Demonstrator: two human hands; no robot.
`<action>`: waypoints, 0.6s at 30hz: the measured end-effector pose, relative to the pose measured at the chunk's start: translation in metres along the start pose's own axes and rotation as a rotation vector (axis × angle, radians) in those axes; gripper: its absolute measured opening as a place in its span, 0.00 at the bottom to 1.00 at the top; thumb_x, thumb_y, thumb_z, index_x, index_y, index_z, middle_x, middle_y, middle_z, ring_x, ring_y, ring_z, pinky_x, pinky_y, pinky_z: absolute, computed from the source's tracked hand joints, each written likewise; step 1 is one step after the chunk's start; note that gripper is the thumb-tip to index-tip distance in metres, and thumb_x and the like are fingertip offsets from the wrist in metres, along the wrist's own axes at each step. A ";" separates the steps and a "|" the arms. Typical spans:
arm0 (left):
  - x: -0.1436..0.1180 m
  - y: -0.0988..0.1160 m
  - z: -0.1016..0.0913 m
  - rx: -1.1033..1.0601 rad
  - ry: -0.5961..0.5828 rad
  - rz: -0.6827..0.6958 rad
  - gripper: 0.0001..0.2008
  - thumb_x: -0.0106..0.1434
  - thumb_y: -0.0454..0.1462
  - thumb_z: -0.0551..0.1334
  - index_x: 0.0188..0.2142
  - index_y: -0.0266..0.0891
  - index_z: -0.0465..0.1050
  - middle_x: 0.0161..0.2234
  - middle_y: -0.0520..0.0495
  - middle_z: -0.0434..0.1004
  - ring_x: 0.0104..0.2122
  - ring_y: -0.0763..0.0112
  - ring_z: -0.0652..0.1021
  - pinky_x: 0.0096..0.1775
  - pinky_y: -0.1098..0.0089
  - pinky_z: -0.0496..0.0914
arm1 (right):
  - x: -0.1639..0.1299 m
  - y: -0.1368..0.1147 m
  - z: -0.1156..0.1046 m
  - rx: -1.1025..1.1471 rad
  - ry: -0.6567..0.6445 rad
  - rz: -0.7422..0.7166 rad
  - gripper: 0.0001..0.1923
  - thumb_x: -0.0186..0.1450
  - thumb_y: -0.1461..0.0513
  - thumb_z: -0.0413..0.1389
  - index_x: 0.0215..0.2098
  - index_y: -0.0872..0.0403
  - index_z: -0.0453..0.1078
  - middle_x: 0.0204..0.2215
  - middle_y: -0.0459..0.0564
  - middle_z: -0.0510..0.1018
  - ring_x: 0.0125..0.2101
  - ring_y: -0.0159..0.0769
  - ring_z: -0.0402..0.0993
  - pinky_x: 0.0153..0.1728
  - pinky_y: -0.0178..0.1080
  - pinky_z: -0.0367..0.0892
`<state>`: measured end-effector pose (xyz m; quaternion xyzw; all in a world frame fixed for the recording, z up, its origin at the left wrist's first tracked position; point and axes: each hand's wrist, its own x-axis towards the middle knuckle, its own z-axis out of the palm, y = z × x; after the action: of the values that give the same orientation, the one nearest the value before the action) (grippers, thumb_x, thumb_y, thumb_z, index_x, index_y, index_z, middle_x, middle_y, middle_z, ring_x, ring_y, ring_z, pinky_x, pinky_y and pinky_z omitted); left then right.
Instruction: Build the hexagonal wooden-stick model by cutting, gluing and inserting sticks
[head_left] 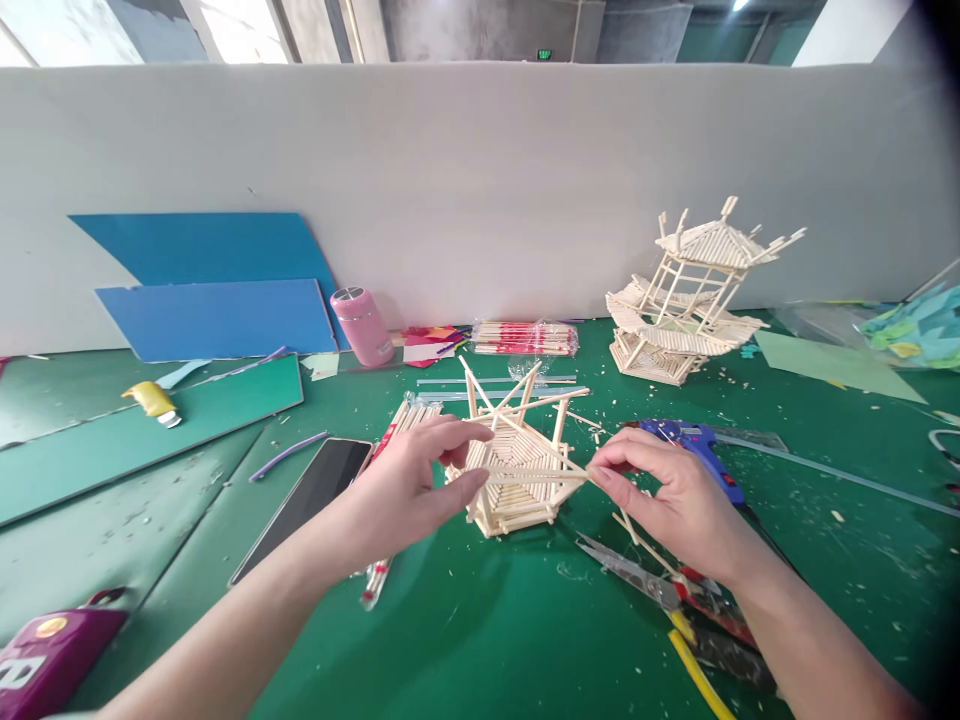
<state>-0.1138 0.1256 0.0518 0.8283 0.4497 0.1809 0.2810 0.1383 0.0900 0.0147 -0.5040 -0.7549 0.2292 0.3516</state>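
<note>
A small pavilion frame of pale wooden sticks [517,510] stands on the green table in front of me. Its base is a woven polygon with upright posts, and sticks cross over its top. My right hand [664,490] pinches the end of a thin wooden stick [540,478] at the frame's right corner, thumb against fingers. On the left side, my left hand [412,475] has its thumb and index finger apart beside the frame, near the stick's other end. Whether its fingertips touch the frame is unclear; its other fingers are partly hidden.
Scissors [630,572] and yellow-handled pliers lie by my right forearm, with a blue glue gun [697,450] behind. A phone [307,505] and packaged sticks [379,575] lie left. Farther back stand a pink bottle [362,325] and a taller stick pavilion [694,300].
</note>
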 end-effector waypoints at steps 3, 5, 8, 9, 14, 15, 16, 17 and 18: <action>-0.009 -0.008 0.003 -0.057 0.101 -0.077 0.13 0.62 0.38 0.52 0.45 0.41 0.68 0.31 0.50 0.70 0.29 0.73 0.69 0.31 0.71 0.66 | -0.002 0.004 0.001 0.040 0.008 0.031 0.07 0.63 0.59 0.50 0.29 0.51 0.67 0.27 0.45 0.70 0.30 0.32 0.66 0.31 0.35 0.62; -0.015 -0.013 0.008 -0.092 0.130 -0.141 0.12 0.62 0.37 0.52 0.43 0.39 0.69 0.31 0.49 0.71 0.28 0.72 0.69 0.31 0.71 0.65 | -0.004 0.007 0.002 0.059 0.030 0.055 0.08 0.63 0.58 0.50 0.29 0.51 0.66 0.26 0.44 0.69 0.29 0.32 0.65 0.31 0.35 0.62; -0.020 -0.019 0.017 -0.146 0.122 -0.199 0.12 0.61 0.37 0.53 0.42 0.38 0.69 0.32 0.48 0.71 0.29 0.71 0.69 0.31 0.70 0.65 | -0.006 0.013 0.005 0.081 0.058 0.096 0.09 0.64 0.57 0.48 0.30 0.51 0.66 0.26 0.45 0.67 0.28 0.32 0.64 0.29 0.35 0.62; -0.022 -0.020 0.020 -0.168 0.119 -0.201 0.11 0.61 0.37 0.53 0.41 0.38 0.69 0.32 0.48 0.71 0.29 0.71 0.68 0.32 0.70 0.65 | -0.007 0.015 0.006 0.093 0.062 0.109 0.09 0.64 0.57 0.48 0.30 0.51 0.66 0.26 0.45 0.67 0.28 0.32 0.63 0.29 0.35 0.61; -0.028 -0.018 0.032 -0.318 0.113 -0.194 0.09 0.61 0.40 0.55 0.35 0.38 0.71 0.31 0.48 0.69 0.28 0.72 0.67 0.30 0.70 0.64 | -0.016 0.014 0.007 0.183 0.174 0.154 0.06 0.63 0.58 0.50 0.32 0.50 0.66 0.28 0.46 0.68 0.29 0.33 0.64 0.28 0.33 0.62; -0.031 -0.015 0.035 -0.351 0.110 -0.202 0.10 0.61 0.40 0.55 0.32 0.38 0.71 0.29 0.49 0.68 0.27 0.72 0.67 0.29 0.71 0.63 | -0.020 0.010 0.006 0.205 0.209 0.156 0.05 0.63 0.58 0.50 0.32 0.50 0.66 0.28 0.46 0.68 0.29 0.33 0.64 0.27 0.33 0.63; -0.034 -0.012 0.039 -0.389 0.100 -0.208 0.10 0.61 0.41 0.55 0.29 0.37 0.70 0.27 0.50 0.67 0.26 0.73 0.66 0.28 0.72 0.62 | -0.025 0.005 0.006 0.227 0.240 0.153 0.05 0.63 0.59 0.50 0.32 0.49 0.65 0.28 0.46 0.67 0.28 0.33 0.64 0.26 0.32 0.63; -0.039 -0.009 0.044 -0.437 0.089 -0.220 0.11 0.60 0.41 0.56 0.27 0.37 0.70 0.26 0.51 0.65 0.25 0.74 0.65 0.27 0.72 0.61 | -0.031 -0.001 0.007 0.246 0.262 0.148 0.04 0.63 0.59 0.50 0.31 0.48 0.65 0.28 0.46 0.67 0.27 0.32 0.64 0.24 0.32 0.62; -0.044 -0.004 0.051 -0.496 0.066 -0.218 0.12 0.60 0.42 0.57 0.25 0.37 0.69 0.24 0.51 0.63 0.24 0.74 0.64 0.26 0.73 0.60 | -0.038 -0.008 0.009 0.264 0.279 0.133 0.04 0.63 0.60 0.50 0.31 0.48 0.65 0.28 0.45 0.67 0.26 0.32 0.64 0.23 0.32 0.62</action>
<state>-0.1117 0.0748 0.0075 0.6745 0.4870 0.2811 0.4785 0.1361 0.0521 0.0031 -0.5292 -0.6274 0.2768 0.4997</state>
